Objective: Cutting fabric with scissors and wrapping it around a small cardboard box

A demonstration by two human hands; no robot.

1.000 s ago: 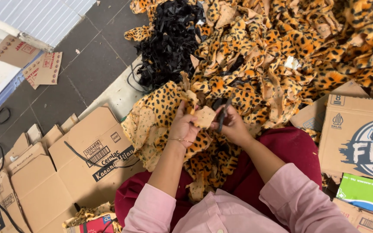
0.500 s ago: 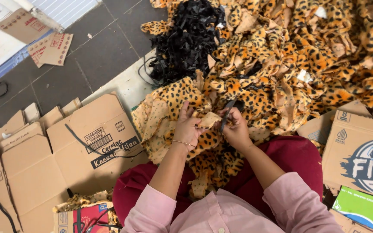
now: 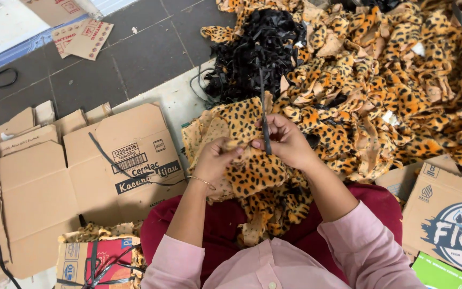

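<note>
Leopard-print fabric [image 3: 255, 174] hides left hand's [image 3: 215, 160] fingers

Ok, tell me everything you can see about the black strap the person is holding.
The black strap is a thin, flat, dark band, ribbon-like. It runs nearly upright from the right hand, pinched in its fingers, up toward the black strap pile on the floor. Its lower end lies against the leopard-print fabric piece that the left hand grips. Where it ends in the pile is unclear.

floor [image 3: 135, 59] — grey tiles | flattened cardboard boxes [image 3: 81, 171] | leopard-print fabric heap [image 3: 402, 80] | black straps [image 3: 258, 53]
</note>
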